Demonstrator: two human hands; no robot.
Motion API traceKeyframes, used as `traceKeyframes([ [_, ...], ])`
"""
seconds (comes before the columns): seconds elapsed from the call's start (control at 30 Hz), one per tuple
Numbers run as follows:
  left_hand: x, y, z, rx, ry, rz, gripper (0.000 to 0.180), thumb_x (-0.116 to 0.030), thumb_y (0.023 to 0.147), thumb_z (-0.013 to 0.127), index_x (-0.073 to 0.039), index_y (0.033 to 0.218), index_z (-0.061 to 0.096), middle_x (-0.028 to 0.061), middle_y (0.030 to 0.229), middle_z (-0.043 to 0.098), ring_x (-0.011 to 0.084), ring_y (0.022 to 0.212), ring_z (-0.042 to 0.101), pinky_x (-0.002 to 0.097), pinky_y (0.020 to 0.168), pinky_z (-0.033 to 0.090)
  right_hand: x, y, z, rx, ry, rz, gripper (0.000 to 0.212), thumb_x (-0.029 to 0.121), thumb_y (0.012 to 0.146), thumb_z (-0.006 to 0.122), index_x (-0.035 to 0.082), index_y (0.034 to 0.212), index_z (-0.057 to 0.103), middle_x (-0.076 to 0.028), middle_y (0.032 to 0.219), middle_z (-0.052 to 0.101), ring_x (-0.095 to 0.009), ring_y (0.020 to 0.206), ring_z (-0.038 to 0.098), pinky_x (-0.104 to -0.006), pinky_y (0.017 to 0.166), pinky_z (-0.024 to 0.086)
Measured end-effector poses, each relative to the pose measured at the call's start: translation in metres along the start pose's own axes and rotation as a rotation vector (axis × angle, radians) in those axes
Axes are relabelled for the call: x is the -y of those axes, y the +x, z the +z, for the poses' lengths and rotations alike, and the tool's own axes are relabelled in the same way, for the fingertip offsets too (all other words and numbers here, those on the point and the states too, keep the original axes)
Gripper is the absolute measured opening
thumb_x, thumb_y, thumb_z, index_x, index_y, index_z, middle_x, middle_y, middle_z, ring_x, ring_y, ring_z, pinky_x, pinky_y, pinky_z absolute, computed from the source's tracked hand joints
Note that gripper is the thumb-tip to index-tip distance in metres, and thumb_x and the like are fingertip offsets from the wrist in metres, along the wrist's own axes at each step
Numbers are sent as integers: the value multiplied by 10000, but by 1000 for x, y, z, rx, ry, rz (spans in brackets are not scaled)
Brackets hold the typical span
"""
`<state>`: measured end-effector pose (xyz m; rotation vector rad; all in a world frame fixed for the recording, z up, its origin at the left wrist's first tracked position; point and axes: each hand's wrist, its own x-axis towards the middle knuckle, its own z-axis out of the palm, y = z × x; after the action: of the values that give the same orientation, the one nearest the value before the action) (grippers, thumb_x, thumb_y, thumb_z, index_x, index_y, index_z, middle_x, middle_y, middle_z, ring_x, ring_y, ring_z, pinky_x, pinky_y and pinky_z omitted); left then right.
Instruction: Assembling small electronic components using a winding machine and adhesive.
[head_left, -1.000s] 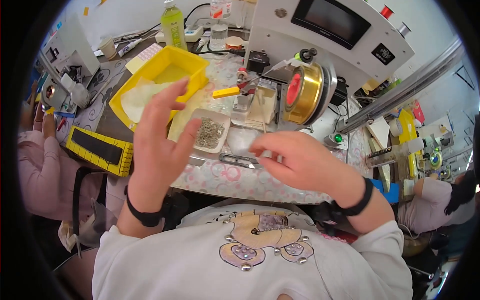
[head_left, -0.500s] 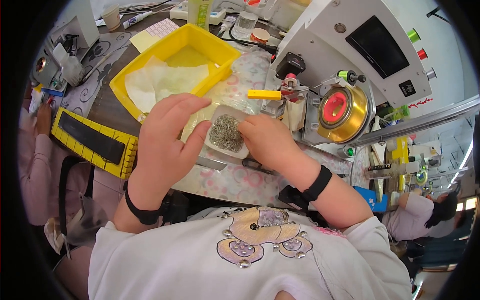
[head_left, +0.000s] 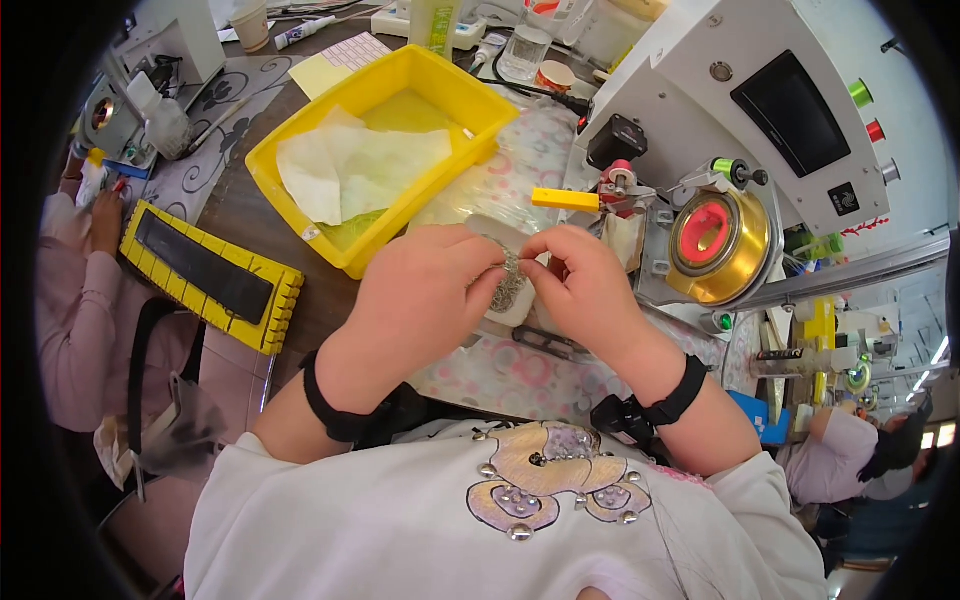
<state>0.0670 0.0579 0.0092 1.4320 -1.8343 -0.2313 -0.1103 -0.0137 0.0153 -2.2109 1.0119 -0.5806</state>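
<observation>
Since half a second ago, the left hand (head_left: 420,290) is moved inward to meet the right hand (head_left: 592,295) over small metal pieces (head_left: 509,287), which lie at three o'clock from the left, nine from the right, about equally near. Each hand presses thumb against finger; what they pinch, I cannot tell. The white tray (head_left: 512,316) of pieces stretches from eleven toward five o'clock, and toward ten a yellow bin (head_left: 440,188) contains a white sheet (head_left: 345,160).

Shows as a dark wood tabletop (head_left: 232,197), partly under a ring-patterned cover (head_left: 480,377), and carries a yellow tray (head_left: 487,114). Bears, right of that tray, a white dish (head_left: 508,314) and, farther right, a white machine (head_left: 690,95). Holds a pale card (head_left: 340,60), paper cup (head_left: 250,27) and power strip (head_left: 466,38) beyond the tray.
</observation>
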Motion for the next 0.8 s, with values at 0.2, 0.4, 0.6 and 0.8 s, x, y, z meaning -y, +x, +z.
traceKeyframes([
  [0.2,4,6,18,-62,8,19,100,-114,736,672,-76,824,642,91,749,604,287,710,596,353,610,472,4,1,3,-90,85,-51,116,85,792,618,43,895,586,-84,796,565,-199,584,511,-309,551,414],
  [0.4,4,10,22,-92,-115,-46,49,-124,770,636,-76,780,630,88,762,608,290,711,598,374,620,478,0,2,7,-146,239,-32,102,62,794,628,28,884,597,-78,784,550,-159,576,500,-280,539,398],
  [0.6,10,11,21,-112,-159,-34,43,-111,787,623,-74,807,612,83,780,602,291,729,593,371,623,468,-5,4,8,-150,189,-35,106,67,786,639,28,876,600,-77,769,548,-154,565,495,-283,533,396],
  [0.8,12,11,23,-148,-145,-45,44,-101,804,607,-74,836,592,81,801,588,293,732,585,361,622,465,-5,4,7,-155,109,-52,101,89,791,635,31,865,600,-88,756,558,-173,545,505,-299,524,400],
])
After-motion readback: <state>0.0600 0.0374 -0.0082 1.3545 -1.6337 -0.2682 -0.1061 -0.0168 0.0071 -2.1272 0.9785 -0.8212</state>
